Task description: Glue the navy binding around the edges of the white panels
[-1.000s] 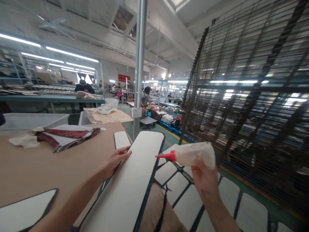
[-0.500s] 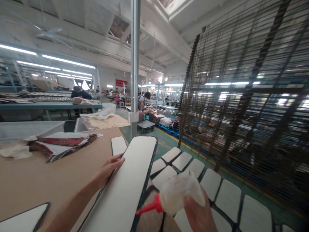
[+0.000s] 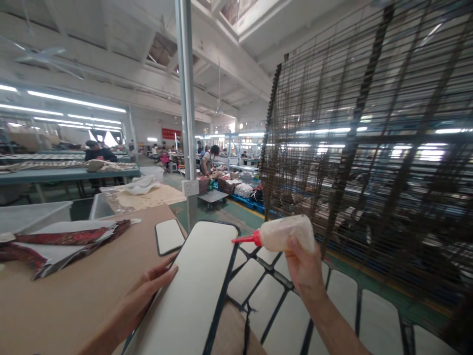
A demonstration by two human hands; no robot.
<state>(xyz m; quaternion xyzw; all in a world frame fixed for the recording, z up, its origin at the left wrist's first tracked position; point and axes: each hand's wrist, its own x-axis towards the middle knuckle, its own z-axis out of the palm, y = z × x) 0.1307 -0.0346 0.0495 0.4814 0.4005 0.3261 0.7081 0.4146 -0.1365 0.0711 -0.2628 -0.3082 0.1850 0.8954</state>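
Observation:
My left hand [image 3: 155,283] grips the left edge of a long white panel [image 3: 195,276] with rounded corners and a dark border, its thumb lying on the top face. The panel is tilted, its far end raised. My right hand [image 3: 305,264] is closed around a translucent squeeze bottle [image 3: 286,232] with a red nozzle [image 3: 247,239]. The bottle lies nearly level, and the nozzle tip points left, at the panel's far right corner. Whether the tip touches the border, I cannot tell. A smaller white panel [image 3: 168,236] rests on the table just beyond my left hand.
Several dark-edged white panels [image 3: 291,310] lie in rows at right. The brown tabletop [image 3: 74,296] carries red-patterned cloth pieces [image 3: 66,236] at left. A metal post [image 3: 186,123] stands beyond the table, a wire rack [image 3: 351,148] rises at right, and co-workers [image 3: 209,160] are farther back.
My right hand has raised the bottle and moved it from low along the panel's right edge up to its far corner. The left hand still holds the panel. The view has shifted right.

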